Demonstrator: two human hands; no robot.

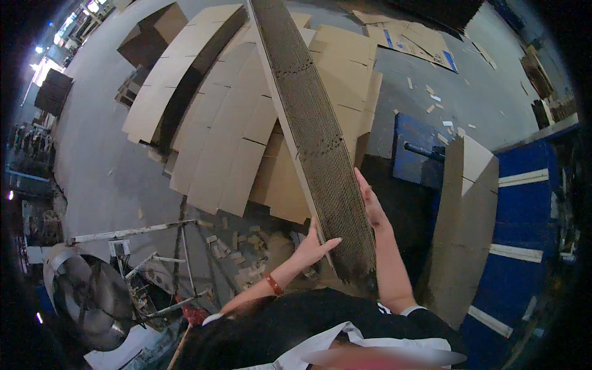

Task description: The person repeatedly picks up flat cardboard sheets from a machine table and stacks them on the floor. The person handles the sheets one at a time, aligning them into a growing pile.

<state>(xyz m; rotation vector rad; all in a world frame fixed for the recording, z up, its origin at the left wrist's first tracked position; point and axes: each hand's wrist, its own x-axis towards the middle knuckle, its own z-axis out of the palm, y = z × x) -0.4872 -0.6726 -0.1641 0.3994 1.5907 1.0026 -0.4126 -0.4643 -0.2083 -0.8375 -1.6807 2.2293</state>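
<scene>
Person in a dark top has a long bundle of corrugated cardboard (pixel 324 148) up in front of them, cut edges showing, near end just by the chest, rest running away to the far side; far end's cut off, so can't tell full length. Left hand (pixel 313 248) grips the near left side, thumb over the edges; its other fingers are mostly hidden behind the bundle. Right hand (pixel 373 206) is fairly flat, fingers stretched along the right side; can't tell how hard it presses. Red bracelet (pixel 274 285) on the left wrist.

Beyond, flat cardboard sheets (pixel 228 148) lie in overlapping piles, partly covered by the bundle. Far left, a brown box (pixel 151 37). Near left, a metal frame (pixel 139 233) & a round drum-like fan (pixel 89 296), insides too dim to make out. Cardboard scraps (pixel 243 250) litter the floor (pixel 86 148) approx. between frame & person. On the right, a blue plate w/ a rod (pixel 416 151), then a tall cardboard stack (pixel 465 228) beside a blue panel w/ white strips (pixel 521 216). Outer edges dark, v. hard to read.
</scene>
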